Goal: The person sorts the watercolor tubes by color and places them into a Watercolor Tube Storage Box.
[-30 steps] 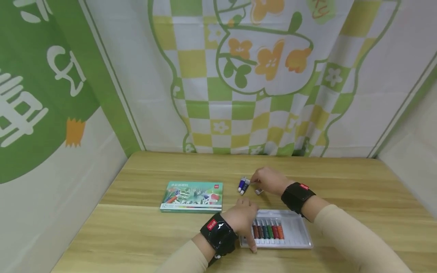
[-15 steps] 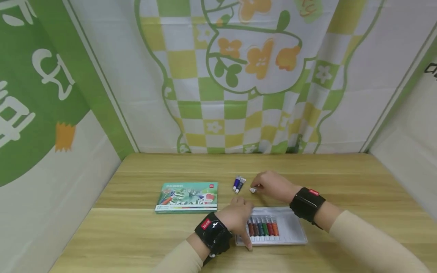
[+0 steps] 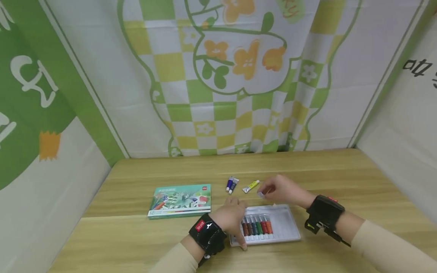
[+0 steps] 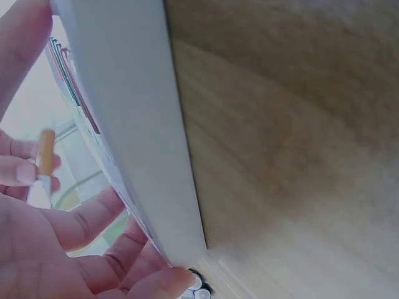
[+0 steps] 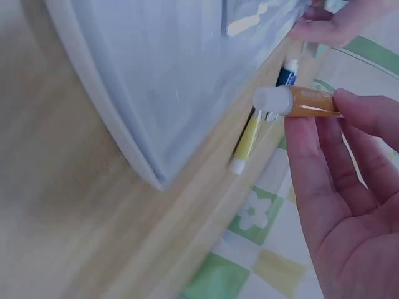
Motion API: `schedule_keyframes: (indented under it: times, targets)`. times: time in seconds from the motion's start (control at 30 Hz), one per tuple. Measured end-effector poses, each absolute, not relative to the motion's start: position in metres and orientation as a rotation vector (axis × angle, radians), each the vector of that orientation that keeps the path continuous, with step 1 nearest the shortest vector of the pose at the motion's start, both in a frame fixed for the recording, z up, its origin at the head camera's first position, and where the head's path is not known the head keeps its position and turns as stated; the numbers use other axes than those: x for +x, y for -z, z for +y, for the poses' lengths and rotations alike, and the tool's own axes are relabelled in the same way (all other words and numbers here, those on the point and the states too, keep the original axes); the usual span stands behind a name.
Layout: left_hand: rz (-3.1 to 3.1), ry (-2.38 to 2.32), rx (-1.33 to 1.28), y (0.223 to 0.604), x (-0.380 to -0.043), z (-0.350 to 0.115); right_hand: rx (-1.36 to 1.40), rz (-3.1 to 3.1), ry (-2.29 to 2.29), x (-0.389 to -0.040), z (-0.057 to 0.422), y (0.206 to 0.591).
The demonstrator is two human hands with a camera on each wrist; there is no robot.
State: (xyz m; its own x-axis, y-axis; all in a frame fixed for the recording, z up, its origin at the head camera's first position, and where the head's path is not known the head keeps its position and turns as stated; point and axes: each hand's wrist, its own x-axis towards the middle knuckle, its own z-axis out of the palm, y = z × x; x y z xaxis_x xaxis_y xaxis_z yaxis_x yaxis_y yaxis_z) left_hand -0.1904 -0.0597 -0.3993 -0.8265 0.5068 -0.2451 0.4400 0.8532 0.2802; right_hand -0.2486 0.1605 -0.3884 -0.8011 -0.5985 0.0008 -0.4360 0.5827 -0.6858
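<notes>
My left hand [image 3: 232,218] spans the left end of a white plastic tray [image 3: 286,223], thumb on the near edge and fingers on the far edge. In the tray stands a row of paint tubes [image 3: 258,226] in brown, green, red and orange; the hand hides its left part. Just beyond the tray, my right hand [image 3: 281,189] pinches an ochre paint tube [image 5: 315,103] with a white cap between thumb and fingers. To its left lies a yellow paint tube [image 3: 250,186] on the table. A violet tube [image 3: 229,184] and a dark blue tube [image 3: 233,186] lie together farther left.
A flat green paint box [image 3: 181,201] with a flower print lies left of the tray on the wooden table [image 3: 112,235]. Behind the table hangs a checked, flowered curtain [image 3: 225,113]. White walls stand at both sides.
My right hand has moved right, away from the yellow tube, which now lies uncovered on the table. The left hand stays on the tray. The head view has turned slightly right.
</notes>
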Motion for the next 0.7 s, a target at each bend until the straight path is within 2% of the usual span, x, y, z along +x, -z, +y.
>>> schedule_keyframes:
  times: [0.33, 0.7]
  targets:
    - [2.718, -0.287, 0.710, 0.401, -0.193, -0.060, -0.567, 2.298, 1.322, -0.229, 0.176, 0.395]
    - [2.704, -0.307, 0.703, 0.401, -0.193, -0.060, -0.411, 2.148, 1.443, -0.210, 0.183, 0.411]
